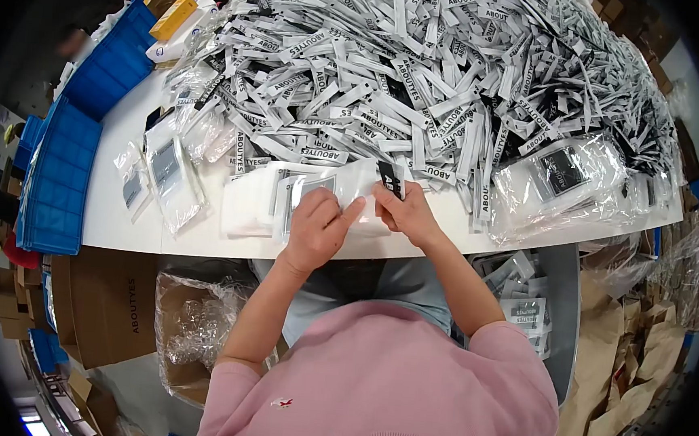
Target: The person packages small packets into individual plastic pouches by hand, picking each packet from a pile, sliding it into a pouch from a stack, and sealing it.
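Note:
At the table's front edge, my left hand [316, 228] is closed on a clear plastic bag [358, 176], its thumb stretched toward the right. My right hand [405, 212] pinches a small strip packet with a black printed end [389, 178] at the right end of that bag. Whether the packet is inside the bag or on top of it I cannot tell. Beneath and left of my left hand lies a stack of flat bags [249, 203] with grey printed panels. Just beyond both hands, a large heap of black-and-white ABOUTYES strip packets [390, 99] covers the table.
Blue plastic bins [61, 173] line the left side. Filled clear bags [176, 173] lie on the table [122, 230]; a bigger bag bundle [559, 176] sits at right. Below are a grey tub [566, 314] of packed bags, an open box [192, 328] with plastic, and a brown carton [108, 306].

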Demonstrator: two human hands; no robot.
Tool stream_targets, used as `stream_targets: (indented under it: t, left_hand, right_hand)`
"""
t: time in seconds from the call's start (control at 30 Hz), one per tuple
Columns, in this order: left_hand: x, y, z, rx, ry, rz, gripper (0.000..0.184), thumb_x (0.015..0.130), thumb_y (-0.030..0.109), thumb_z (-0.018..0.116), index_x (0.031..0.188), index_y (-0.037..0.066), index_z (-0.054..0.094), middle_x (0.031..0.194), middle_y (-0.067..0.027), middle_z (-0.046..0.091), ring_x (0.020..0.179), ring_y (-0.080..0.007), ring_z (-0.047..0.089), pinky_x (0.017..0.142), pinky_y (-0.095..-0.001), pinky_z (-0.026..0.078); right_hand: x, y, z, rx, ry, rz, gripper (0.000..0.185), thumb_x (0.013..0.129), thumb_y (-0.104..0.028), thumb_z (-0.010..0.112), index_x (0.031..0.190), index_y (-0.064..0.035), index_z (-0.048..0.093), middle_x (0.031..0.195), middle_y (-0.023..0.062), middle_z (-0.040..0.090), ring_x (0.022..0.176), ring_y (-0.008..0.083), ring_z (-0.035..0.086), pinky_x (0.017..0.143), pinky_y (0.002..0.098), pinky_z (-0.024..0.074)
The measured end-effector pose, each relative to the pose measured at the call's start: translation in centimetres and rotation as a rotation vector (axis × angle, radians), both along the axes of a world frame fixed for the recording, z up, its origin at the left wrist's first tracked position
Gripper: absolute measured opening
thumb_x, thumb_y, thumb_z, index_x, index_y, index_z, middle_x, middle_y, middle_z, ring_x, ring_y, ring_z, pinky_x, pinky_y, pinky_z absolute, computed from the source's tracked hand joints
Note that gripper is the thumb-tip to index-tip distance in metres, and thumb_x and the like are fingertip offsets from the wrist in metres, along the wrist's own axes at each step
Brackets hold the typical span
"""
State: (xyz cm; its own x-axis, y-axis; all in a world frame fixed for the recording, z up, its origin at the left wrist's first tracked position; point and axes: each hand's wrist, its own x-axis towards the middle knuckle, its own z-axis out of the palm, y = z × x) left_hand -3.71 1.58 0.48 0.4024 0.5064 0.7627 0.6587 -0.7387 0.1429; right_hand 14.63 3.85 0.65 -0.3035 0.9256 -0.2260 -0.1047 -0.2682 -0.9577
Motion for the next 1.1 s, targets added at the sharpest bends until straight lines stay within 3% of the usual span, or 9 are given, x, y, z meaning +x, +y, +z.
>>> stream_targets:
  t: [0.2, 0.27, 0.33, 0.4, 0.47, 0.57, 0.9, 0.93, 1.1]
  left_hand:
    - [1.1, -0.6, 0.6, -0.194, -0.047, -0.118, 0.039, 0.067, 0.005, 0.068, 0.105, 0.002, 0.061, 0.066, -0.0035, 0.045, 0.061, -0.0189, 0.048, 0.055, -0.0307, 0.041]
    - [2.0, -1.8, -0.5, -0.965, -0.876, -0.043, 0.028, 0.077, 0.009, 0.065, 0.102, 0.0, 0.06, 0.069, -0.0017, 0.053, 0.062, -0.0124, 0.052, 0.058, -0.0274, 0.045]
    - [0.5, -0.9, -0.8, -1.093, -0.768, -0.046, 0.017, 0.082, 0.006, 0.057, 0.096, -0.002, 0.06, 0.076, -0.0023, 0.06, 0.068, -0.009, 0.057, 0.065, -0.0241, 0.049]
    - [0.1, -0.9, 0.3, -1.318, -1.266, -0.164, 0.011, 0.081, 0.002, 0.054, 0.09, -0.002, 0.06, 0.077, -0.0012, 0.061, 0.068, -0.0065, 0.056, 0.063, -0.0211, 0.047]
    - [0.4, -1.0, 1.3, -1.319, -1.317, -0.168, 0.011, 0.081, -0.002, 0.051, 0.087, -0.002, 0.06, 0.073, 0.002, 0.057, 0.063, -0.0033, 0.049, 0.057, -0.0191, 0.041]
    - [-0.4, -0.2, -0.2, -1.029, -0.694, 0.005, 0.013, 0.076, -0.004, 0.056, 0.087, -0.002, 0.062, 0.067, 0.0036, 0.054, 0.062, -0.0036, 0.046, 0.056, -0.0193, 0.04]
    - [-2.1, 2.5, 2.5, -0.966, -0.505, 0.026, 0.035, 0.064, -0.007, 0.062, 0.098, 0.001, 0.064, 0.072, -0.0041, 0.062, 0.061, -0.0086, 0.051, 0.06, -0.0218, 0.043]
    - [-1.7, 2.1, 2.9, -0.805, -0.457, -0.139, 0.04, 0.067, -0.006, 0.06, 0.105, 0.004, 0.062, 0.069, -0.0044, 0.06, 0.056, -0.0081, 0.047, 0.054, -0.0229, 0.041]
    - [-1.7, 1.8, 5.0, -0.355, -0.283, 0.27, 0.048, 0.068, -0.011, 0.052, 0.11, 0.009, 0.062, 0.063, -0.0079, 0.054, 0.048, -0.0114, 0.045, 0.047, -0.0255, 0.039]
  right_hand:
    - [-0.4, 0.9, -0.9, 0.259, -0.1, 0.05, 0.02, 0.08, -0.02, 0.065, 0.077, -0.0018, 0.058, 0.057, 0.0023, 0.054, 0.046, 0.0091, 0.046, 0.041, 0.0261, 0.035]
    - [-1.1, 0.6, -0.9, 0.626, -0.439, 0.152, 0.022, 0.075, -0.017, 0.068, 0.082, 0.0008, 0.057, 0.062, 0.0074, 0.055, 0.054, 0.0161, 0.051, 0.052, 0.0318, 0.0409]
    - [-2.4, -0.1, -0.6, 1.021, -0.548, 0.062, 0.02, 0.077, -0.017, 0.066, 0.078, 0.001, 0.057, 0.062, 0.0095, 0.052, 0.053, 0.0172, 0.047, 0.052, 0.0318, 0.0401]
    - [-2.5, 0.2, -0.4, 0.996, -0.498, 0.061, 0.019, 0.076, -0.017, 0.067, 0.078, 0.0, 0.058, 0.063, 0.0104, 0.053, 0.053, 0.0216, 0.048, 0.053, 0.0328, 0.0402]
    - [-2.4, 0.7, -0.5, 0.643, -0.225, 0.158, 0.021, 0.074, -0.018, 0.068, 0.082, -0.0014, 0.058, 0.068, 0.0131, 0.056, 0.056, 0.0285, 0.051, 0.054, 0.035, 0.0411]
    - [-2.8, 0.8, -0.1, 0.903, -0.454, 0.108, 0.026, 0.068, -0.014, 0.067, 0.089, -0.0044, 0.057, 0.074, 0.0114, 0.058, 0.062, 0.0299, 0.056, 0.052, 0.0363, 0.0438]
    - [-4.0, -0.1, 2.7, 1.168, -0.506, -0.016, 0.026, 0.055, -0.01, 0.067, 0.076, -0.0055, 0.052, 0.065, 0.009, 0.051, 0.055, 0.0277, 0.053, 0.046, 0.0346, 0.0411]
    - [-3.8, 0.3, 2.6, 1.169, -0.508, -0.024, 0.026, 0.055, -0.01, 0.067, 0.076, -0.0055, 0.052, 0.065, 0.009, 0.051, 0.055, 0.0277, 0.053, 0.046, 0.0346, 0.0411]
    - [-3.4, 2.6, 0.7, 1.167, -0.588, -0.193, 0.028, 0.066, -0.018, 0.068, 0.084, -0.0042, 0.053, 0.072, 0.0086, 0.053, 0.059, 0.028, 0.055, 0.049, 0.0356, 0.0433]
